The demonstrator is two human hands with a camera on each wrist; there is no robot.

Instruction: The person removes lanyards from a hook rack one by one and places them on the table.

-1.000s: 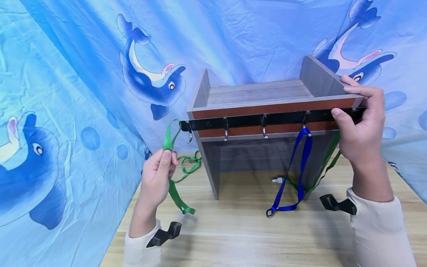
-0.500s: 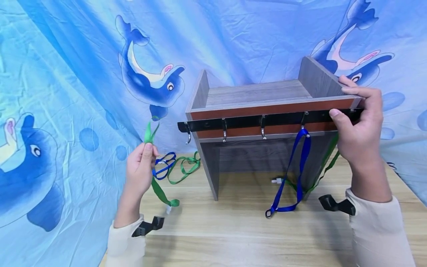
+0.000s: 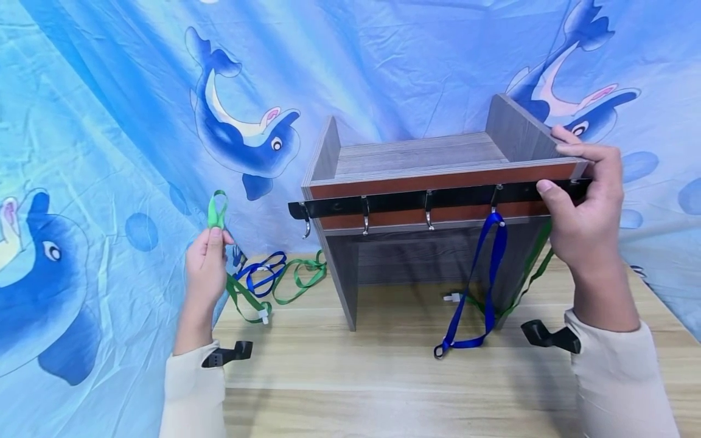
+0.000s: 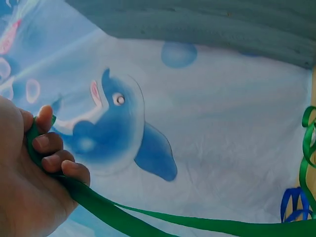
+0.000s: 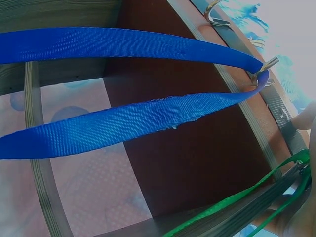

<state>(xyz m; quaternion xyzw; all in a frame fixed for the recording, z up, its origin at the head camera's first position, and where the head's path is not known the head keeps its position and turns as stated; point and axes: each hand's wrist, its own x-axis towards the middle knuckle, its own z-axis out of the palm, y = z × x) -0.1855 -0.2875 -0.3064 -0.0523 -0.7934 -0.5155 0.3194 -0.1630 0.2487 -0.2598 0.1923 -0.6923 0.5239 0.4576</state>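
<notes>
My left hand (image 3: 205, 261) pinches a green lanyard (image 3: 217, 210) between thumb and fingers, a small loop standing up above the grip. The rest of it hangs below, with a white clip (image 3: 263, 316) at its end. In the left wrist view the green strap (image 4: 108, 210) runs out of the curled fingers. My right hand (image 3: 591, 207) grips the right end of a black hook rail (image 3: 405, 202), thumb on its front and fingers at the shelf's side panel. A blue lanyard (image 3: 499, 246) hangs from a silver hook; a green lanyard (image 5: 227, 197) hangs beside the right hand.
The rail crosses the front of a grey wood-grain shelf (image 3: 421, 152) on a light wooden table (image 3: 394, 377). Blue lanyard (image 3: 279, 258) and green lanyard (image 3: 298, 289) coils lie left of it. A blue dolphin-print cloth (image 3: 383, 61) hangs behind and at the left.
My left hand has moved left, away from the rail's left end, carrying the green lanyard. The coiled blue lanyard has come into view. The right hand keeps its grip.
</notes>
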